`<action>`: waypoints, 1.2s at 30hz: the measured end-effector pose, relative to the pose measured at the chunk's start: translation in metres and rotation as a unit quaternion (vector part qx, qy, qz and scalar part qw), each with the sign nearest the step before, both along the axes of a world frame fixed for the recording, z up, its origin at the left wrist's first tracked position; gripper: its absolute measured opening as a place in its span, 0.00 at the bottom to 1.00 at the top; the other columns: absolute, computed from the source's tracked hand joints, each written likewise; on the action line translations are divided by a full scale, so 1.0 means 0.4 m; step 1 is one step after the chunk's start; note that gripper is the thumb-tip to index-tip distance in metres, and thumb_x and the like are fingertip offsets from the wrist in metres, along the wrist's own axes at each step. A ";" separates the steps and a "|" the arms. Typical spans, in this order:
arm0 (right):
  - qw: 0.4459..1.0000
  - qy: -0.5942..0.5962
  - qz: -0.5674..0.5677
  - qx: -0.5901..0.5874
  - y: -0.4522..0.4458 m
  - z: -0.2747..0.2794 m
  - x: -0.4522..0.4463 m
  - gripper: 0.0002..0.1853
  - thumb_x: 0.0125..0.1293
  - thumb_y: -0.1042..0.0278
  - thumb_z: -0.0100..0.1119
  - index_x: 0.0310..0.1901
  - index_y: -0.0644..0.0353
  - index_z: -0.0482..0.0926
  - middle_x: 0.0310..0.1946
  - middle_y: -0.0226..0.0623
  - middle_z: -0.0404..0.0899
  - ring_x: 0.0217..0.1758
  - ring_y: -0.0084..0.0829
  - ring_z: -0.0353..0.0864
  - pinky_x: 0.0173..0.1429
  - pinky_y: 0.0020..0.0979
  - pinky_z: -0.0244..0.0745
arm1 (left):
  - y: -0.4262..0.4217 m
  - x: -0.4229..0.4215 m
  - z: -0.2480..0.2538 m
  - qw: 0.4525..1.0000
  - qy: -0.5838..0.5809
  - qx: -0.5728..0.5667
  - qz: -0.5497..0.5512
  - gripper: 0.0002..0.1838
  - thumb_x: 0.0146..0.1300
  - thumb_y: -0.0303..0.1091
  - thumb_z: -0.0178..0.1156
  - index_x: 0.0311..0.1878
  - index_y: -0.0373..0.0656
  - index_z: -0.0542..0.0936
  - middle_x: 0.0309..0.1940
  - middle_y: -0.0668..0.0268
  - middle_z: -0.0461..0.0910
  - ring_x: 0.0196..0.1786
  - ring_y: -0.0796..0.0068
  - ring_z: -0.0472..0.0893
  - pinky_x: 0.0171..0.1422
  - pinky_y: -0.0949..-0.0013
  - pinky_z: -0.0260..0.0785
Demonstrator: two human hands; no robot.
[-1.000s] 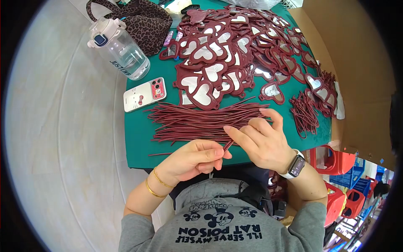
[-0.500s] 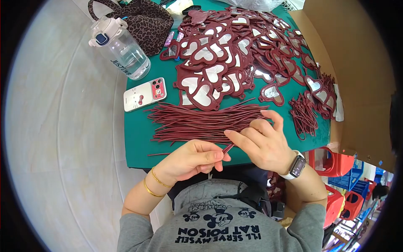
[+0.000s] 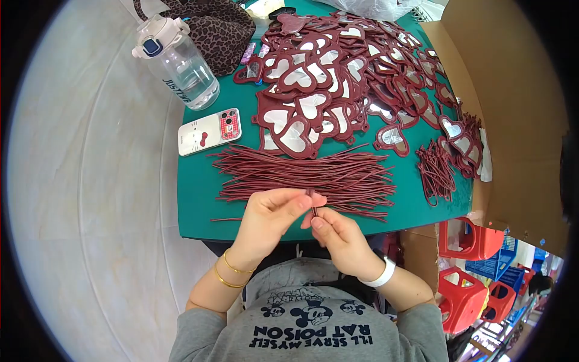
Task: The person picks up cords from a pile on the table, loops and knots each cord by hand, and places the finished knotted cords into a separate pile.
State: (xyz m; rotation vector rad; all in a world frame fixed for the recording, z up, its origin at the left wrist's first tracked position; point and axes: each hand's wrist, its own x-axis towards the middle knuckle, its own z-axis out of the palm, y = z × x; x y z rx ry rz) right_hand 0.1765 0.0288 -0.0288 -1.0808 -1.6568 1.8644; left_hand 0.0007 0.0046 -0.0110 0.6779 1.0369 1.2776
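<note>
Near the table's front edge, my left hand (image 3: 271, 216) pinches a dark red cord (image 3: 314, 210) between thumb and fingers. Just below and to the right, my right hand (image 3: 342, 239) is closed on the same cord, which shows as a short doubled piece between the two hands. Most of its length is hidden by my fingers. Behind my hands lies a wide bundle of straight dark red cords (image 3: 289, 172). Beyond it rises a heap of dark red heart-shaped pieces (image 3: 313, 105) with mirror-like centres.
A small pile of looped cords (image 3: 435, 172) lies on the right of the green table (image 3: 199, 205). At the left are a phone (image 3: 208, 132), a clear water bottle (image 3: 190, 72) and a leopard-print bag (image 3: 226, 36). A cardboard wall (image 3: 500, 108) borders the right side.
My right hand has come down and left from over the bundle's right end, and its fingers have closed on the cord. My left hand has risen slightly and turned.
</note>
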 end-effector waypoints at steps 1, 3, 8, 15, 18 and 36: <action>0.999 0.023 0.004 -0.033 0.005 0.001 0.004 0.08 0.76 0.68 0.54 0.48 0.63 0.78 0.25 0.34 0.74 0.27 0.31 0.71 0.39 0.28 0.67 | -0.003 0.007 -0.004 1.000 -0.001 -0.001 -0.001 0.11 0.72 0.35 0.62 0.43 0.37 0.87 0.35 0.63 0.87 0.23 0.86 0.68 0.28 0.80 0.55; 0.993 0.068 0.012 -0.098 0.023 0.006 0.013 0.08 0.76 0.68 0.54 0.48 0.62 0.78 0.25 0.33 0.74 0.25 0.25 0.67 0.34 0.23 0.64 | -0.006 0.017 -0.020 0.970 0.216 0.108 0.017 0.07 0.67 0.32 0.66 0.41 0.38 0.87 0.34 0.62 0.88 0.24 0.83 0.74 0.28 0.77 0.58; 0.974 -0.088 0.082 0.190 0.074 0.067 0.036 0.08 0.76 0.67 0.54 0.47 0.63 0.78 0.23 0.31 0.72 0.22 0.26 0.68 0.30 0.26 0.63 | 0.004 0.014 -0.003 0.766 0.559 0.317 0.020 0.07 0.61 0.31 0.70 0.40 0.41 0.85 0.38 0.63 0.88 0.29 0.73 0.81 0.34 0.70 0.67; 0.655 -0.290 0.167 0.677 0.127 0.086 0.055 0.08 0.64 0.65 0.59 0.39 0.60 0.76 0.21 0.26 0.70 0.23 0.25 0.73 0.30 0.28 0.63 | 0.013 0.025 0.017 0.720 0.616 0.318 0.035 0.09 0.57 0.29 0.72 0.40 0.41 0.84 0.38 0.67 0.87 0.31 0.69 0.79 0.41 0.67 0.66; 0.644 -0.286 0.189 0.684 0.139 0.107 0.059 0.07 0.62 0.65 0.59 0.37 0.58 0.76 0.21 0.25 0.69 0.23 0.24 0.73 0.32 0.28 0.64 | 0.009 0.023 0.036 0.720 0.623 0.305 0.022 0.09 0.56 0.28 0.72 0.40 0.41 0.84 0.37 0.66 0.86 0.33 0.68 0.79 0.43 0.66 0.66; 0.722 -0.190 0.180 0.641 0.146 0.126 0.072 0.12 0.61 0.62 0.69 0.43 0.57 0.79 0.18 0.25 0.72 0.19 0.24 0.73 0.30 0.28 0.64 | 0.045 -0.018 0.058 0.813 0.495 0.276 -0.131 0.06 0.63 0.30 0.66 0.41 0.40 0.83 0.39 0.66 0.77 0.47 0.62 0.74 0.59 0.59 0.63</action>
